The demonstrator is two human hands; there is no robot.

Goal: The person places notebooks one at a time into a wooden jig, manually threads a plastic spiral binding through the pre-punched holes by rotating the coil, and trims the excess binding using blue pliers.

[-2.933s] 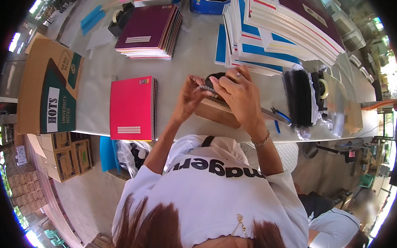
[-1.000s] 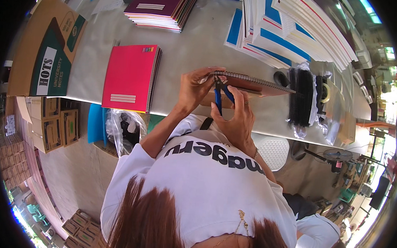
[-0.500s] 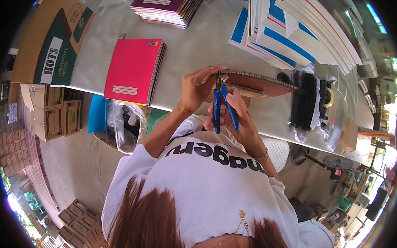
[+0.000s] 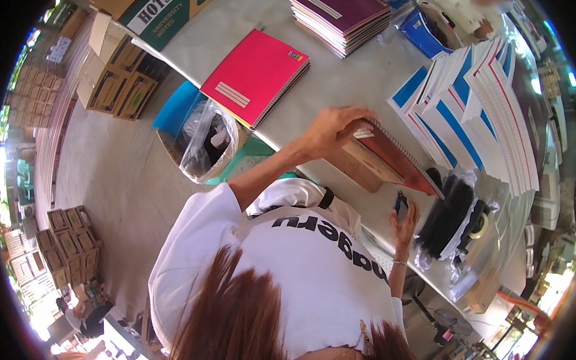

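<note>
My left hand grips the near end of a brown-red spiral notebook and holds it tilted above a wooden block on the grey table. My right hand is lower and to the right, at the table's near edge, closed around blue-handled pliers. The pliers' tip points up toward the notebook's wire spine without touching it. A bundle of black spiral wires in clear plastic lies just right of my right hand.
A pink notebook lies left of my left hand. A maroon stack sits further back. Fanned white sheets with blue and red edges fill the right. A tape roll, bin bag and cardboard boxes stand around.
My right hand has dropped from the notebook's spine down to the table edge with the pliers. My left hand now holds the notebook alone, and the view has swung left.
</note>
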